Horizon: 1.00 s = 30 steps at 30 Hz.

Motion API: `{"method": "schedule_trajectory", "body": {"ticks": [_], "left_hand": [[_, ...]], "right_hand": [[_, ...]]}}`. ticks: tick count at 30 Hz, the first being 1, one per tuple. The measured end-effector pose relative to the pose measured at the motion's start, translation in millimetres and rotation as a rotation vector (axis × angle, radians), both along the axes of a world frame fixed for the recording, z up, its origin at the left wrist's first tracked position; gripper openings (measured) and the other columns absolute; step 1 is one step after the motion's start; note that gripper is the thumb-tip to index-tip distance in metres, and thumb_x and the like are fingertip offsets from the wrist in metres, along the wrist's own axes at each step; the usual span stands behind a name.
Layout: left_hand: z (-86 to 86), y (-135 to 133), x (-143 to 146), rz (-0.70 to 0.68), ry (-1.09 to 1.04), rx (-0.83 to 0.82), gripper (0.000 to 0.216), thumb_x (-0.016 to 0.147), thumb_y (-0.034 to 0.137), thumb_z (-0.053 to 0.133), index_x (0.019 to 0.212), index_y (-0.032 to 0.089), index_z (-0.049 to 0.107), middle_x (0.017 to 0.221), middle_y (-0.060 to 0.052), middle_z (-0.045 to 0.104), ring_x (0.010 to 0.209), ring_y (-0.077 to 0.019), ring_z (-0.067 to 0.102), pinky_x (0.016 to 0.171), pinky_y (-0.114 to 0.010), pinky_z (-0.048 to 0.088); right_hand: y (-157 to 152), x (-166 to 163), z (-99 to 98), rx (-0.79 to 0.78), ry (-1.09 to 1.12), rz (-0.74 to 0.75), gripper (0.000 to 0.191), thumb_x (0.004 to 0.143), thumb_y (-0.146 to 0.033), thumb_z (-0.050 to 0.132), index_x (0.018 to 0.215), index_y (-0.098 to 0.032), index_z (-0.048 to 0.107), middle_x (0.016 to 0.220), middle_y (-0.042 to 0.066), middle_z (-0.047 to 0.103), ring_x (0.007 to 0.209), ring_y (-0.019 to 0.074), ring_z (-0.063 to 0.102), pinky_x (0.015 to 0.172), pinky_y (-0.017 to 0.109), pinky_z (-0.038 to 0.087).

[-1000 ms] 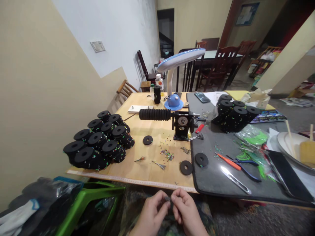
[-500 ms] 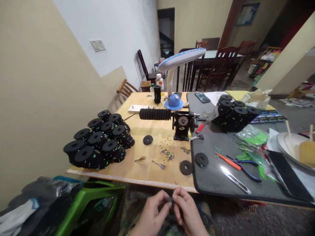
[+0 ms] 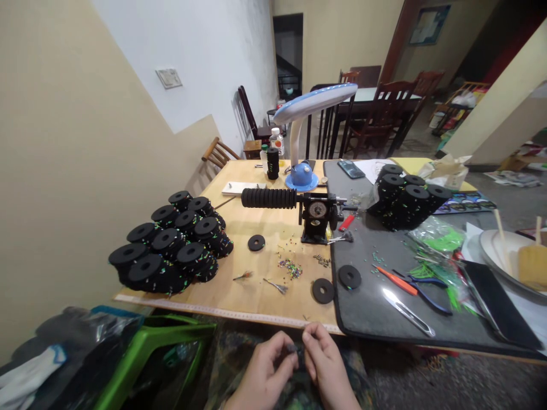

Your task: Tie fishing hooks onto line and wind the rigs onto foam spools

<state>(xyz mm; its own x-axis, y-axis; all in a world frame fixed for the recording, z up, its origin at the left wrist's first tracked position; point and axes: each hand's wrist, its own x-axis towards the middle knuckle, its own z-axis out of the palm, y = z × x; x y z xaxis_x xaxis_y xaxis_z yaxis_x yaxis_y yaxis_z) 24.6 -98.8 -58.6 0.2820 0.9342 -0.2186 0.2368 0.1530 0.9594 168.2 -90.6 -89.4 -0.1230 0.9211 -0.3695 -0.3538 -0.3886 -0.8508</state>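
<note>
Just off the table's front edge, my left hand (image 3: 269,367) pinches a small dark piece (image 3: 292,348), seen edge-on, perhaps a black foam disc. Close on its right is my right hand (image 3: 323,361), thumb and fingertips pressed together; whatever they grip is too small to tell. Ahead on the table lie two black foam rings (image 3: 323,291), (image 3: 349,277), small coloured beads (image 3: 291,268) and two feathery-tipped bits (image 3: 277,286). Behind them stands a black crank winder with a dial (image 3: 317,219), carrying a row of black foam discs (image 3: 268,198) on its shaft.
Stacks of black foam spools (image 3: 166,242) fill the table's left, with more spools (image 3: 410,196) at back right. A blue lamp (image 3: 302,175) stands behind the winder. On the grey mat (image 3: 363,310) lie tweezers (image 3: 408,313), an orange-handled tool (image 3: 397,281) and pliers (image 3: 433,293).
My right hand has shifted slightly up and its fingertips sit a little farther from the left hand's. The view has moved barely; things on the table stay put.
</note>
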Motion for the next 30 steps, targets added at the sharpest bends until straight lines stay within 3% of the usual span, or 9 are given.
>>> {"method": "schedule_trajectory", "body": {"ticks": [7,13,21,30], "left_hand": [[5.7,3.3,7.4,0.076,-0.054,-0.078,0.009,0.077,0.022,0.061,0.076,0.018,0.054,0.070,0.001,0.054,0.067,-0.0153,0.050,0.066,-0.024,0.042],[3.9,6.7,7.1,0.101,-0.126,-0.103,0.006,0.077,0.020,0.054,0.072,0.018,0.053,0.067,0.002,0.050,0.065,-0.0148,0.047,0.064,-0.024,0.041],[-0.4,5.5,9.7,0.114,-0.058,-0.055,0.015,0.079,0.026,0.056,0.068,0.018,0.052,0.063,0.003,0.047,0.060,-0.0129,0.043,0.058,-0.023,0.038],[0.5,8.2,3.5,0.161,0.044,0.004,0.018,0.082,0.029,0.060,0.072,0.014,0.066,0.067,-0.003,0.065,0.063,-0.0162,0.057,0.061,-0.023,0.044]], "right_hand": [[-1.0,-1.2,-0.4,0.031,-0.008,0.022,0.053,0.074,-0.072,0.062,0.077,-0.023,0.043,0.040,-0.017,0.026,0.033,0.0030,0.016,0.035,0.015,0.010],[-1.0,-3.8,-4.3,0.060,-0.010,0.039,0.053,0.074,-0.073,0.061,0.076,-0.024,0.042,0.042,-0.018,0.025,0.033,0.0029,0.016,0.034,0.014,0.010],[-3.2,-7.4,-6.0,0.060,0.010,0.085,0.053,0.074,-0.073,0.061,0.076,-0.023,0.042,0.042,-0.018,0.026,0.034,0.0032,0.016,0.034,0.014,0.011],[-3.7,-0.8,-4.4,0.143,-0.081,0.127,0.045,0.081,-0.064,0.059,0.081,-0.021,0.049,0.052,-0.013,0.031,0.045,0.0076,0.025,0.044,0.019,0.021]]}}
